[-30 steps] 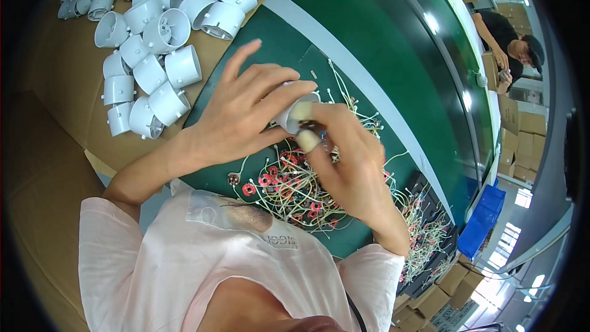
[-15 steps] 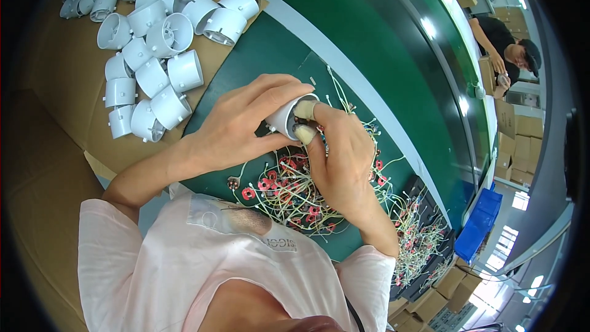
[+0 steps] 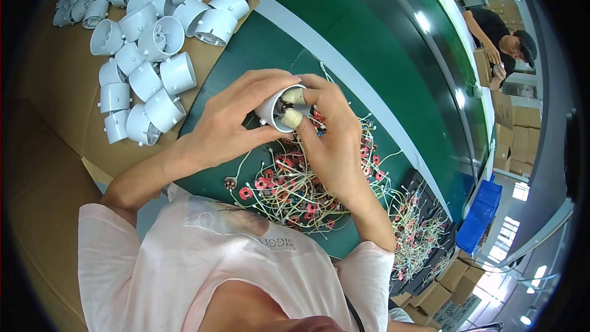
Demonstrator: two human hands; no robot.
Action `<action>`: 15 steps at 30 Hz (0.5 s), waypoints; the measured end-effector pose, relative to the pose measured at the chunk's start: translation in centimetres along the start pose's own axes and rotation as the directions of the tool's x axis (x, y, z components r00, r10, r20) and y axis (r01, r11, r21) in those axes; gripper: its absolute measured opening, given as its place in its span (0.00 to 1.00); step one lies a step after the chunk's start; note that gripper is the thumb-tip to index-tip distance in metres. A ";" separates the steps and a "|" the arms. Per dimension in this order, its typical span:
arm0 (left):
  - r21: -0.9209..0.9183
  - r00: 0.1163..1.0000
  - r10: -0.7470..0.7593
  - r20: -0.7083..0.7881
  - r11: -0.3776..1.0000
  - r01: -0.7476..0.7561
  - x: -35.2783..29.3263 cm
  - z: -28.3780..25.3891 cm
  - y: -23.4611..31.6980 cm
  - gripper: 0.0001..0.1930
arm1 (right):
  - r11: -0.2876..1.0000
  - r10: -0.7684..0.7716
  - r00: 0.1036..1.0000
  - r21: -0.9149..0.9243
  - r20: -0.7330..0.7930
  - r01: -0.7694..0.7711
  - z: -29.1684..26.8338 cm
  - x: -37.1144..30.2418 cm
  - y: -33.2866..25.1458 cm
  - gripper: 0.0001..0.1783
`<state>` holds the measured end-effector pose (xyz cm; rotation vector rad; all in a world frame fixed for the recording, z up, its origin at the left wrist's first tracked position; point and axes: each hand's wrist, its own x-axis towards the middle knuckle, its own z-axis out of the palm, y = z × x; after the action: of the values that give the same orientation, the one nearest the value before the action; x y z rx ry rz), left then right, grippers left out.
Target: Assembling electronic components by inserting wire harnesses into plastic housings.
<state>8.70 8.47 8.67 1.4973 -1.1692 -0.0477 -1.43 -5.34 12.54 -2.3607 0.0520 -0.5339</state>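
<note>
Your own pink-shirted chest fills the lower edge and hides the near rim of the long green counter (image 3: 381,43), whose far end bends out of sight toward the upper right. What sits inside the small white plastic cup-shaped housing (image 3: 275,110) is hard to make out: something dark shows at its mouth, mostly covered by your fingertips.

The counter runs diagonally from lower right to upper left, with a pale stripe along its length. To your left lies a flat sheet of brown cardboard (image 3: 55,110), and on it a heap of white plastic cup-shaped housings (image 3: 144,43), some upright, some on their sides, cut off at the top edge. Beneath your hands, on the green surface, spreads a tangled pile of small red ring coils with pale wire leads (image 3: 295,187); a second such tangle (image 3: 418,227) lies further to your right. Beyond it stand a blue plastic crate (image 3: 480,215) and brown cardboard boxes (image 3: 448,283). Another person in dark clothes (image 3: 501,31) works at the far end.

Your left hand (image 3: 230,123) is curled around the white housing, gripping it from the side just above the coils. Your right hand (image 3: 329,141) is partly closed, its taped fingertips (image 3: 294,118) pressed into the housing's open mouth.
</note>
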 end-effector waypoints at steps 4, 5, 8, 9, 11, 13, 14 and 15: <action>-0.008 0.999 -0.035 0.004 0.999 0.035 -0.1 0.0 -0.1 0.31 | 0.983 0.120 0.992 0.133 0.037 -0.124 0.2 0.2 0.3 0.14; 0.061 0.998 -0.051 0.030 0.997 0.049 0.1 -0.1 -0.1 0.32 | 0.975 0.163 0.985 0.147 0.048 -0.169 0.4 0.3 0.3 0.14; 0.203 0.993 -0.090 0.073 0.976 0.074 0.6 -0.7 -0.3 0.35 | 0.981 0.178 0.984 0.078 0.009 -0.179 0.4 1.4 2.9 0.14; 0.441 0.996 -0.084 0.015 0.895 0.068 1.0 -1.1 -0.7 0.34 | 0.976 0.200 0.979 0.091 -0.025 -0.197 0.0 2.3 4.4 0.13; 0.814 0.996 -0.030 -0.085 0.574 0.087 1.7 -0.8 -1.2 0.33 | 0.934 0.350 0.933 -0.043 -0.081 -0.354 -2.4 4.3 7.3 0.12; 0.861 0.997 -0.036 -0.072 0.502 0.080 1.7 -1.4 -2.1 0.32 | 0.862 0.457 0.880 -0.179 -0.129 -0.474 -4.2 6.1 10.7 0.11; 0.898 0.998 -0.041 -0.052 0.435 0.065 1.7 -1.5 -2.8 0.30 | 0.869 0.300 0.938 -0.355 -0.172 -0.343 -4.7 5.6 14.1 0.11; 0.933 0.998 -0.054 -0.039 0.357 0.056 1.7 -1.8 -3.0 0.29 | 0.830 0.130 0.976 -0.519 -0.174 -0.203 -4.7 5.4 15.8 0.10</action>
<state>12.47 8.10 7.83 2.5592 -1.1776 0.7261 3.35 -21.18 7.33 -2.8197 0.5301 -0.6518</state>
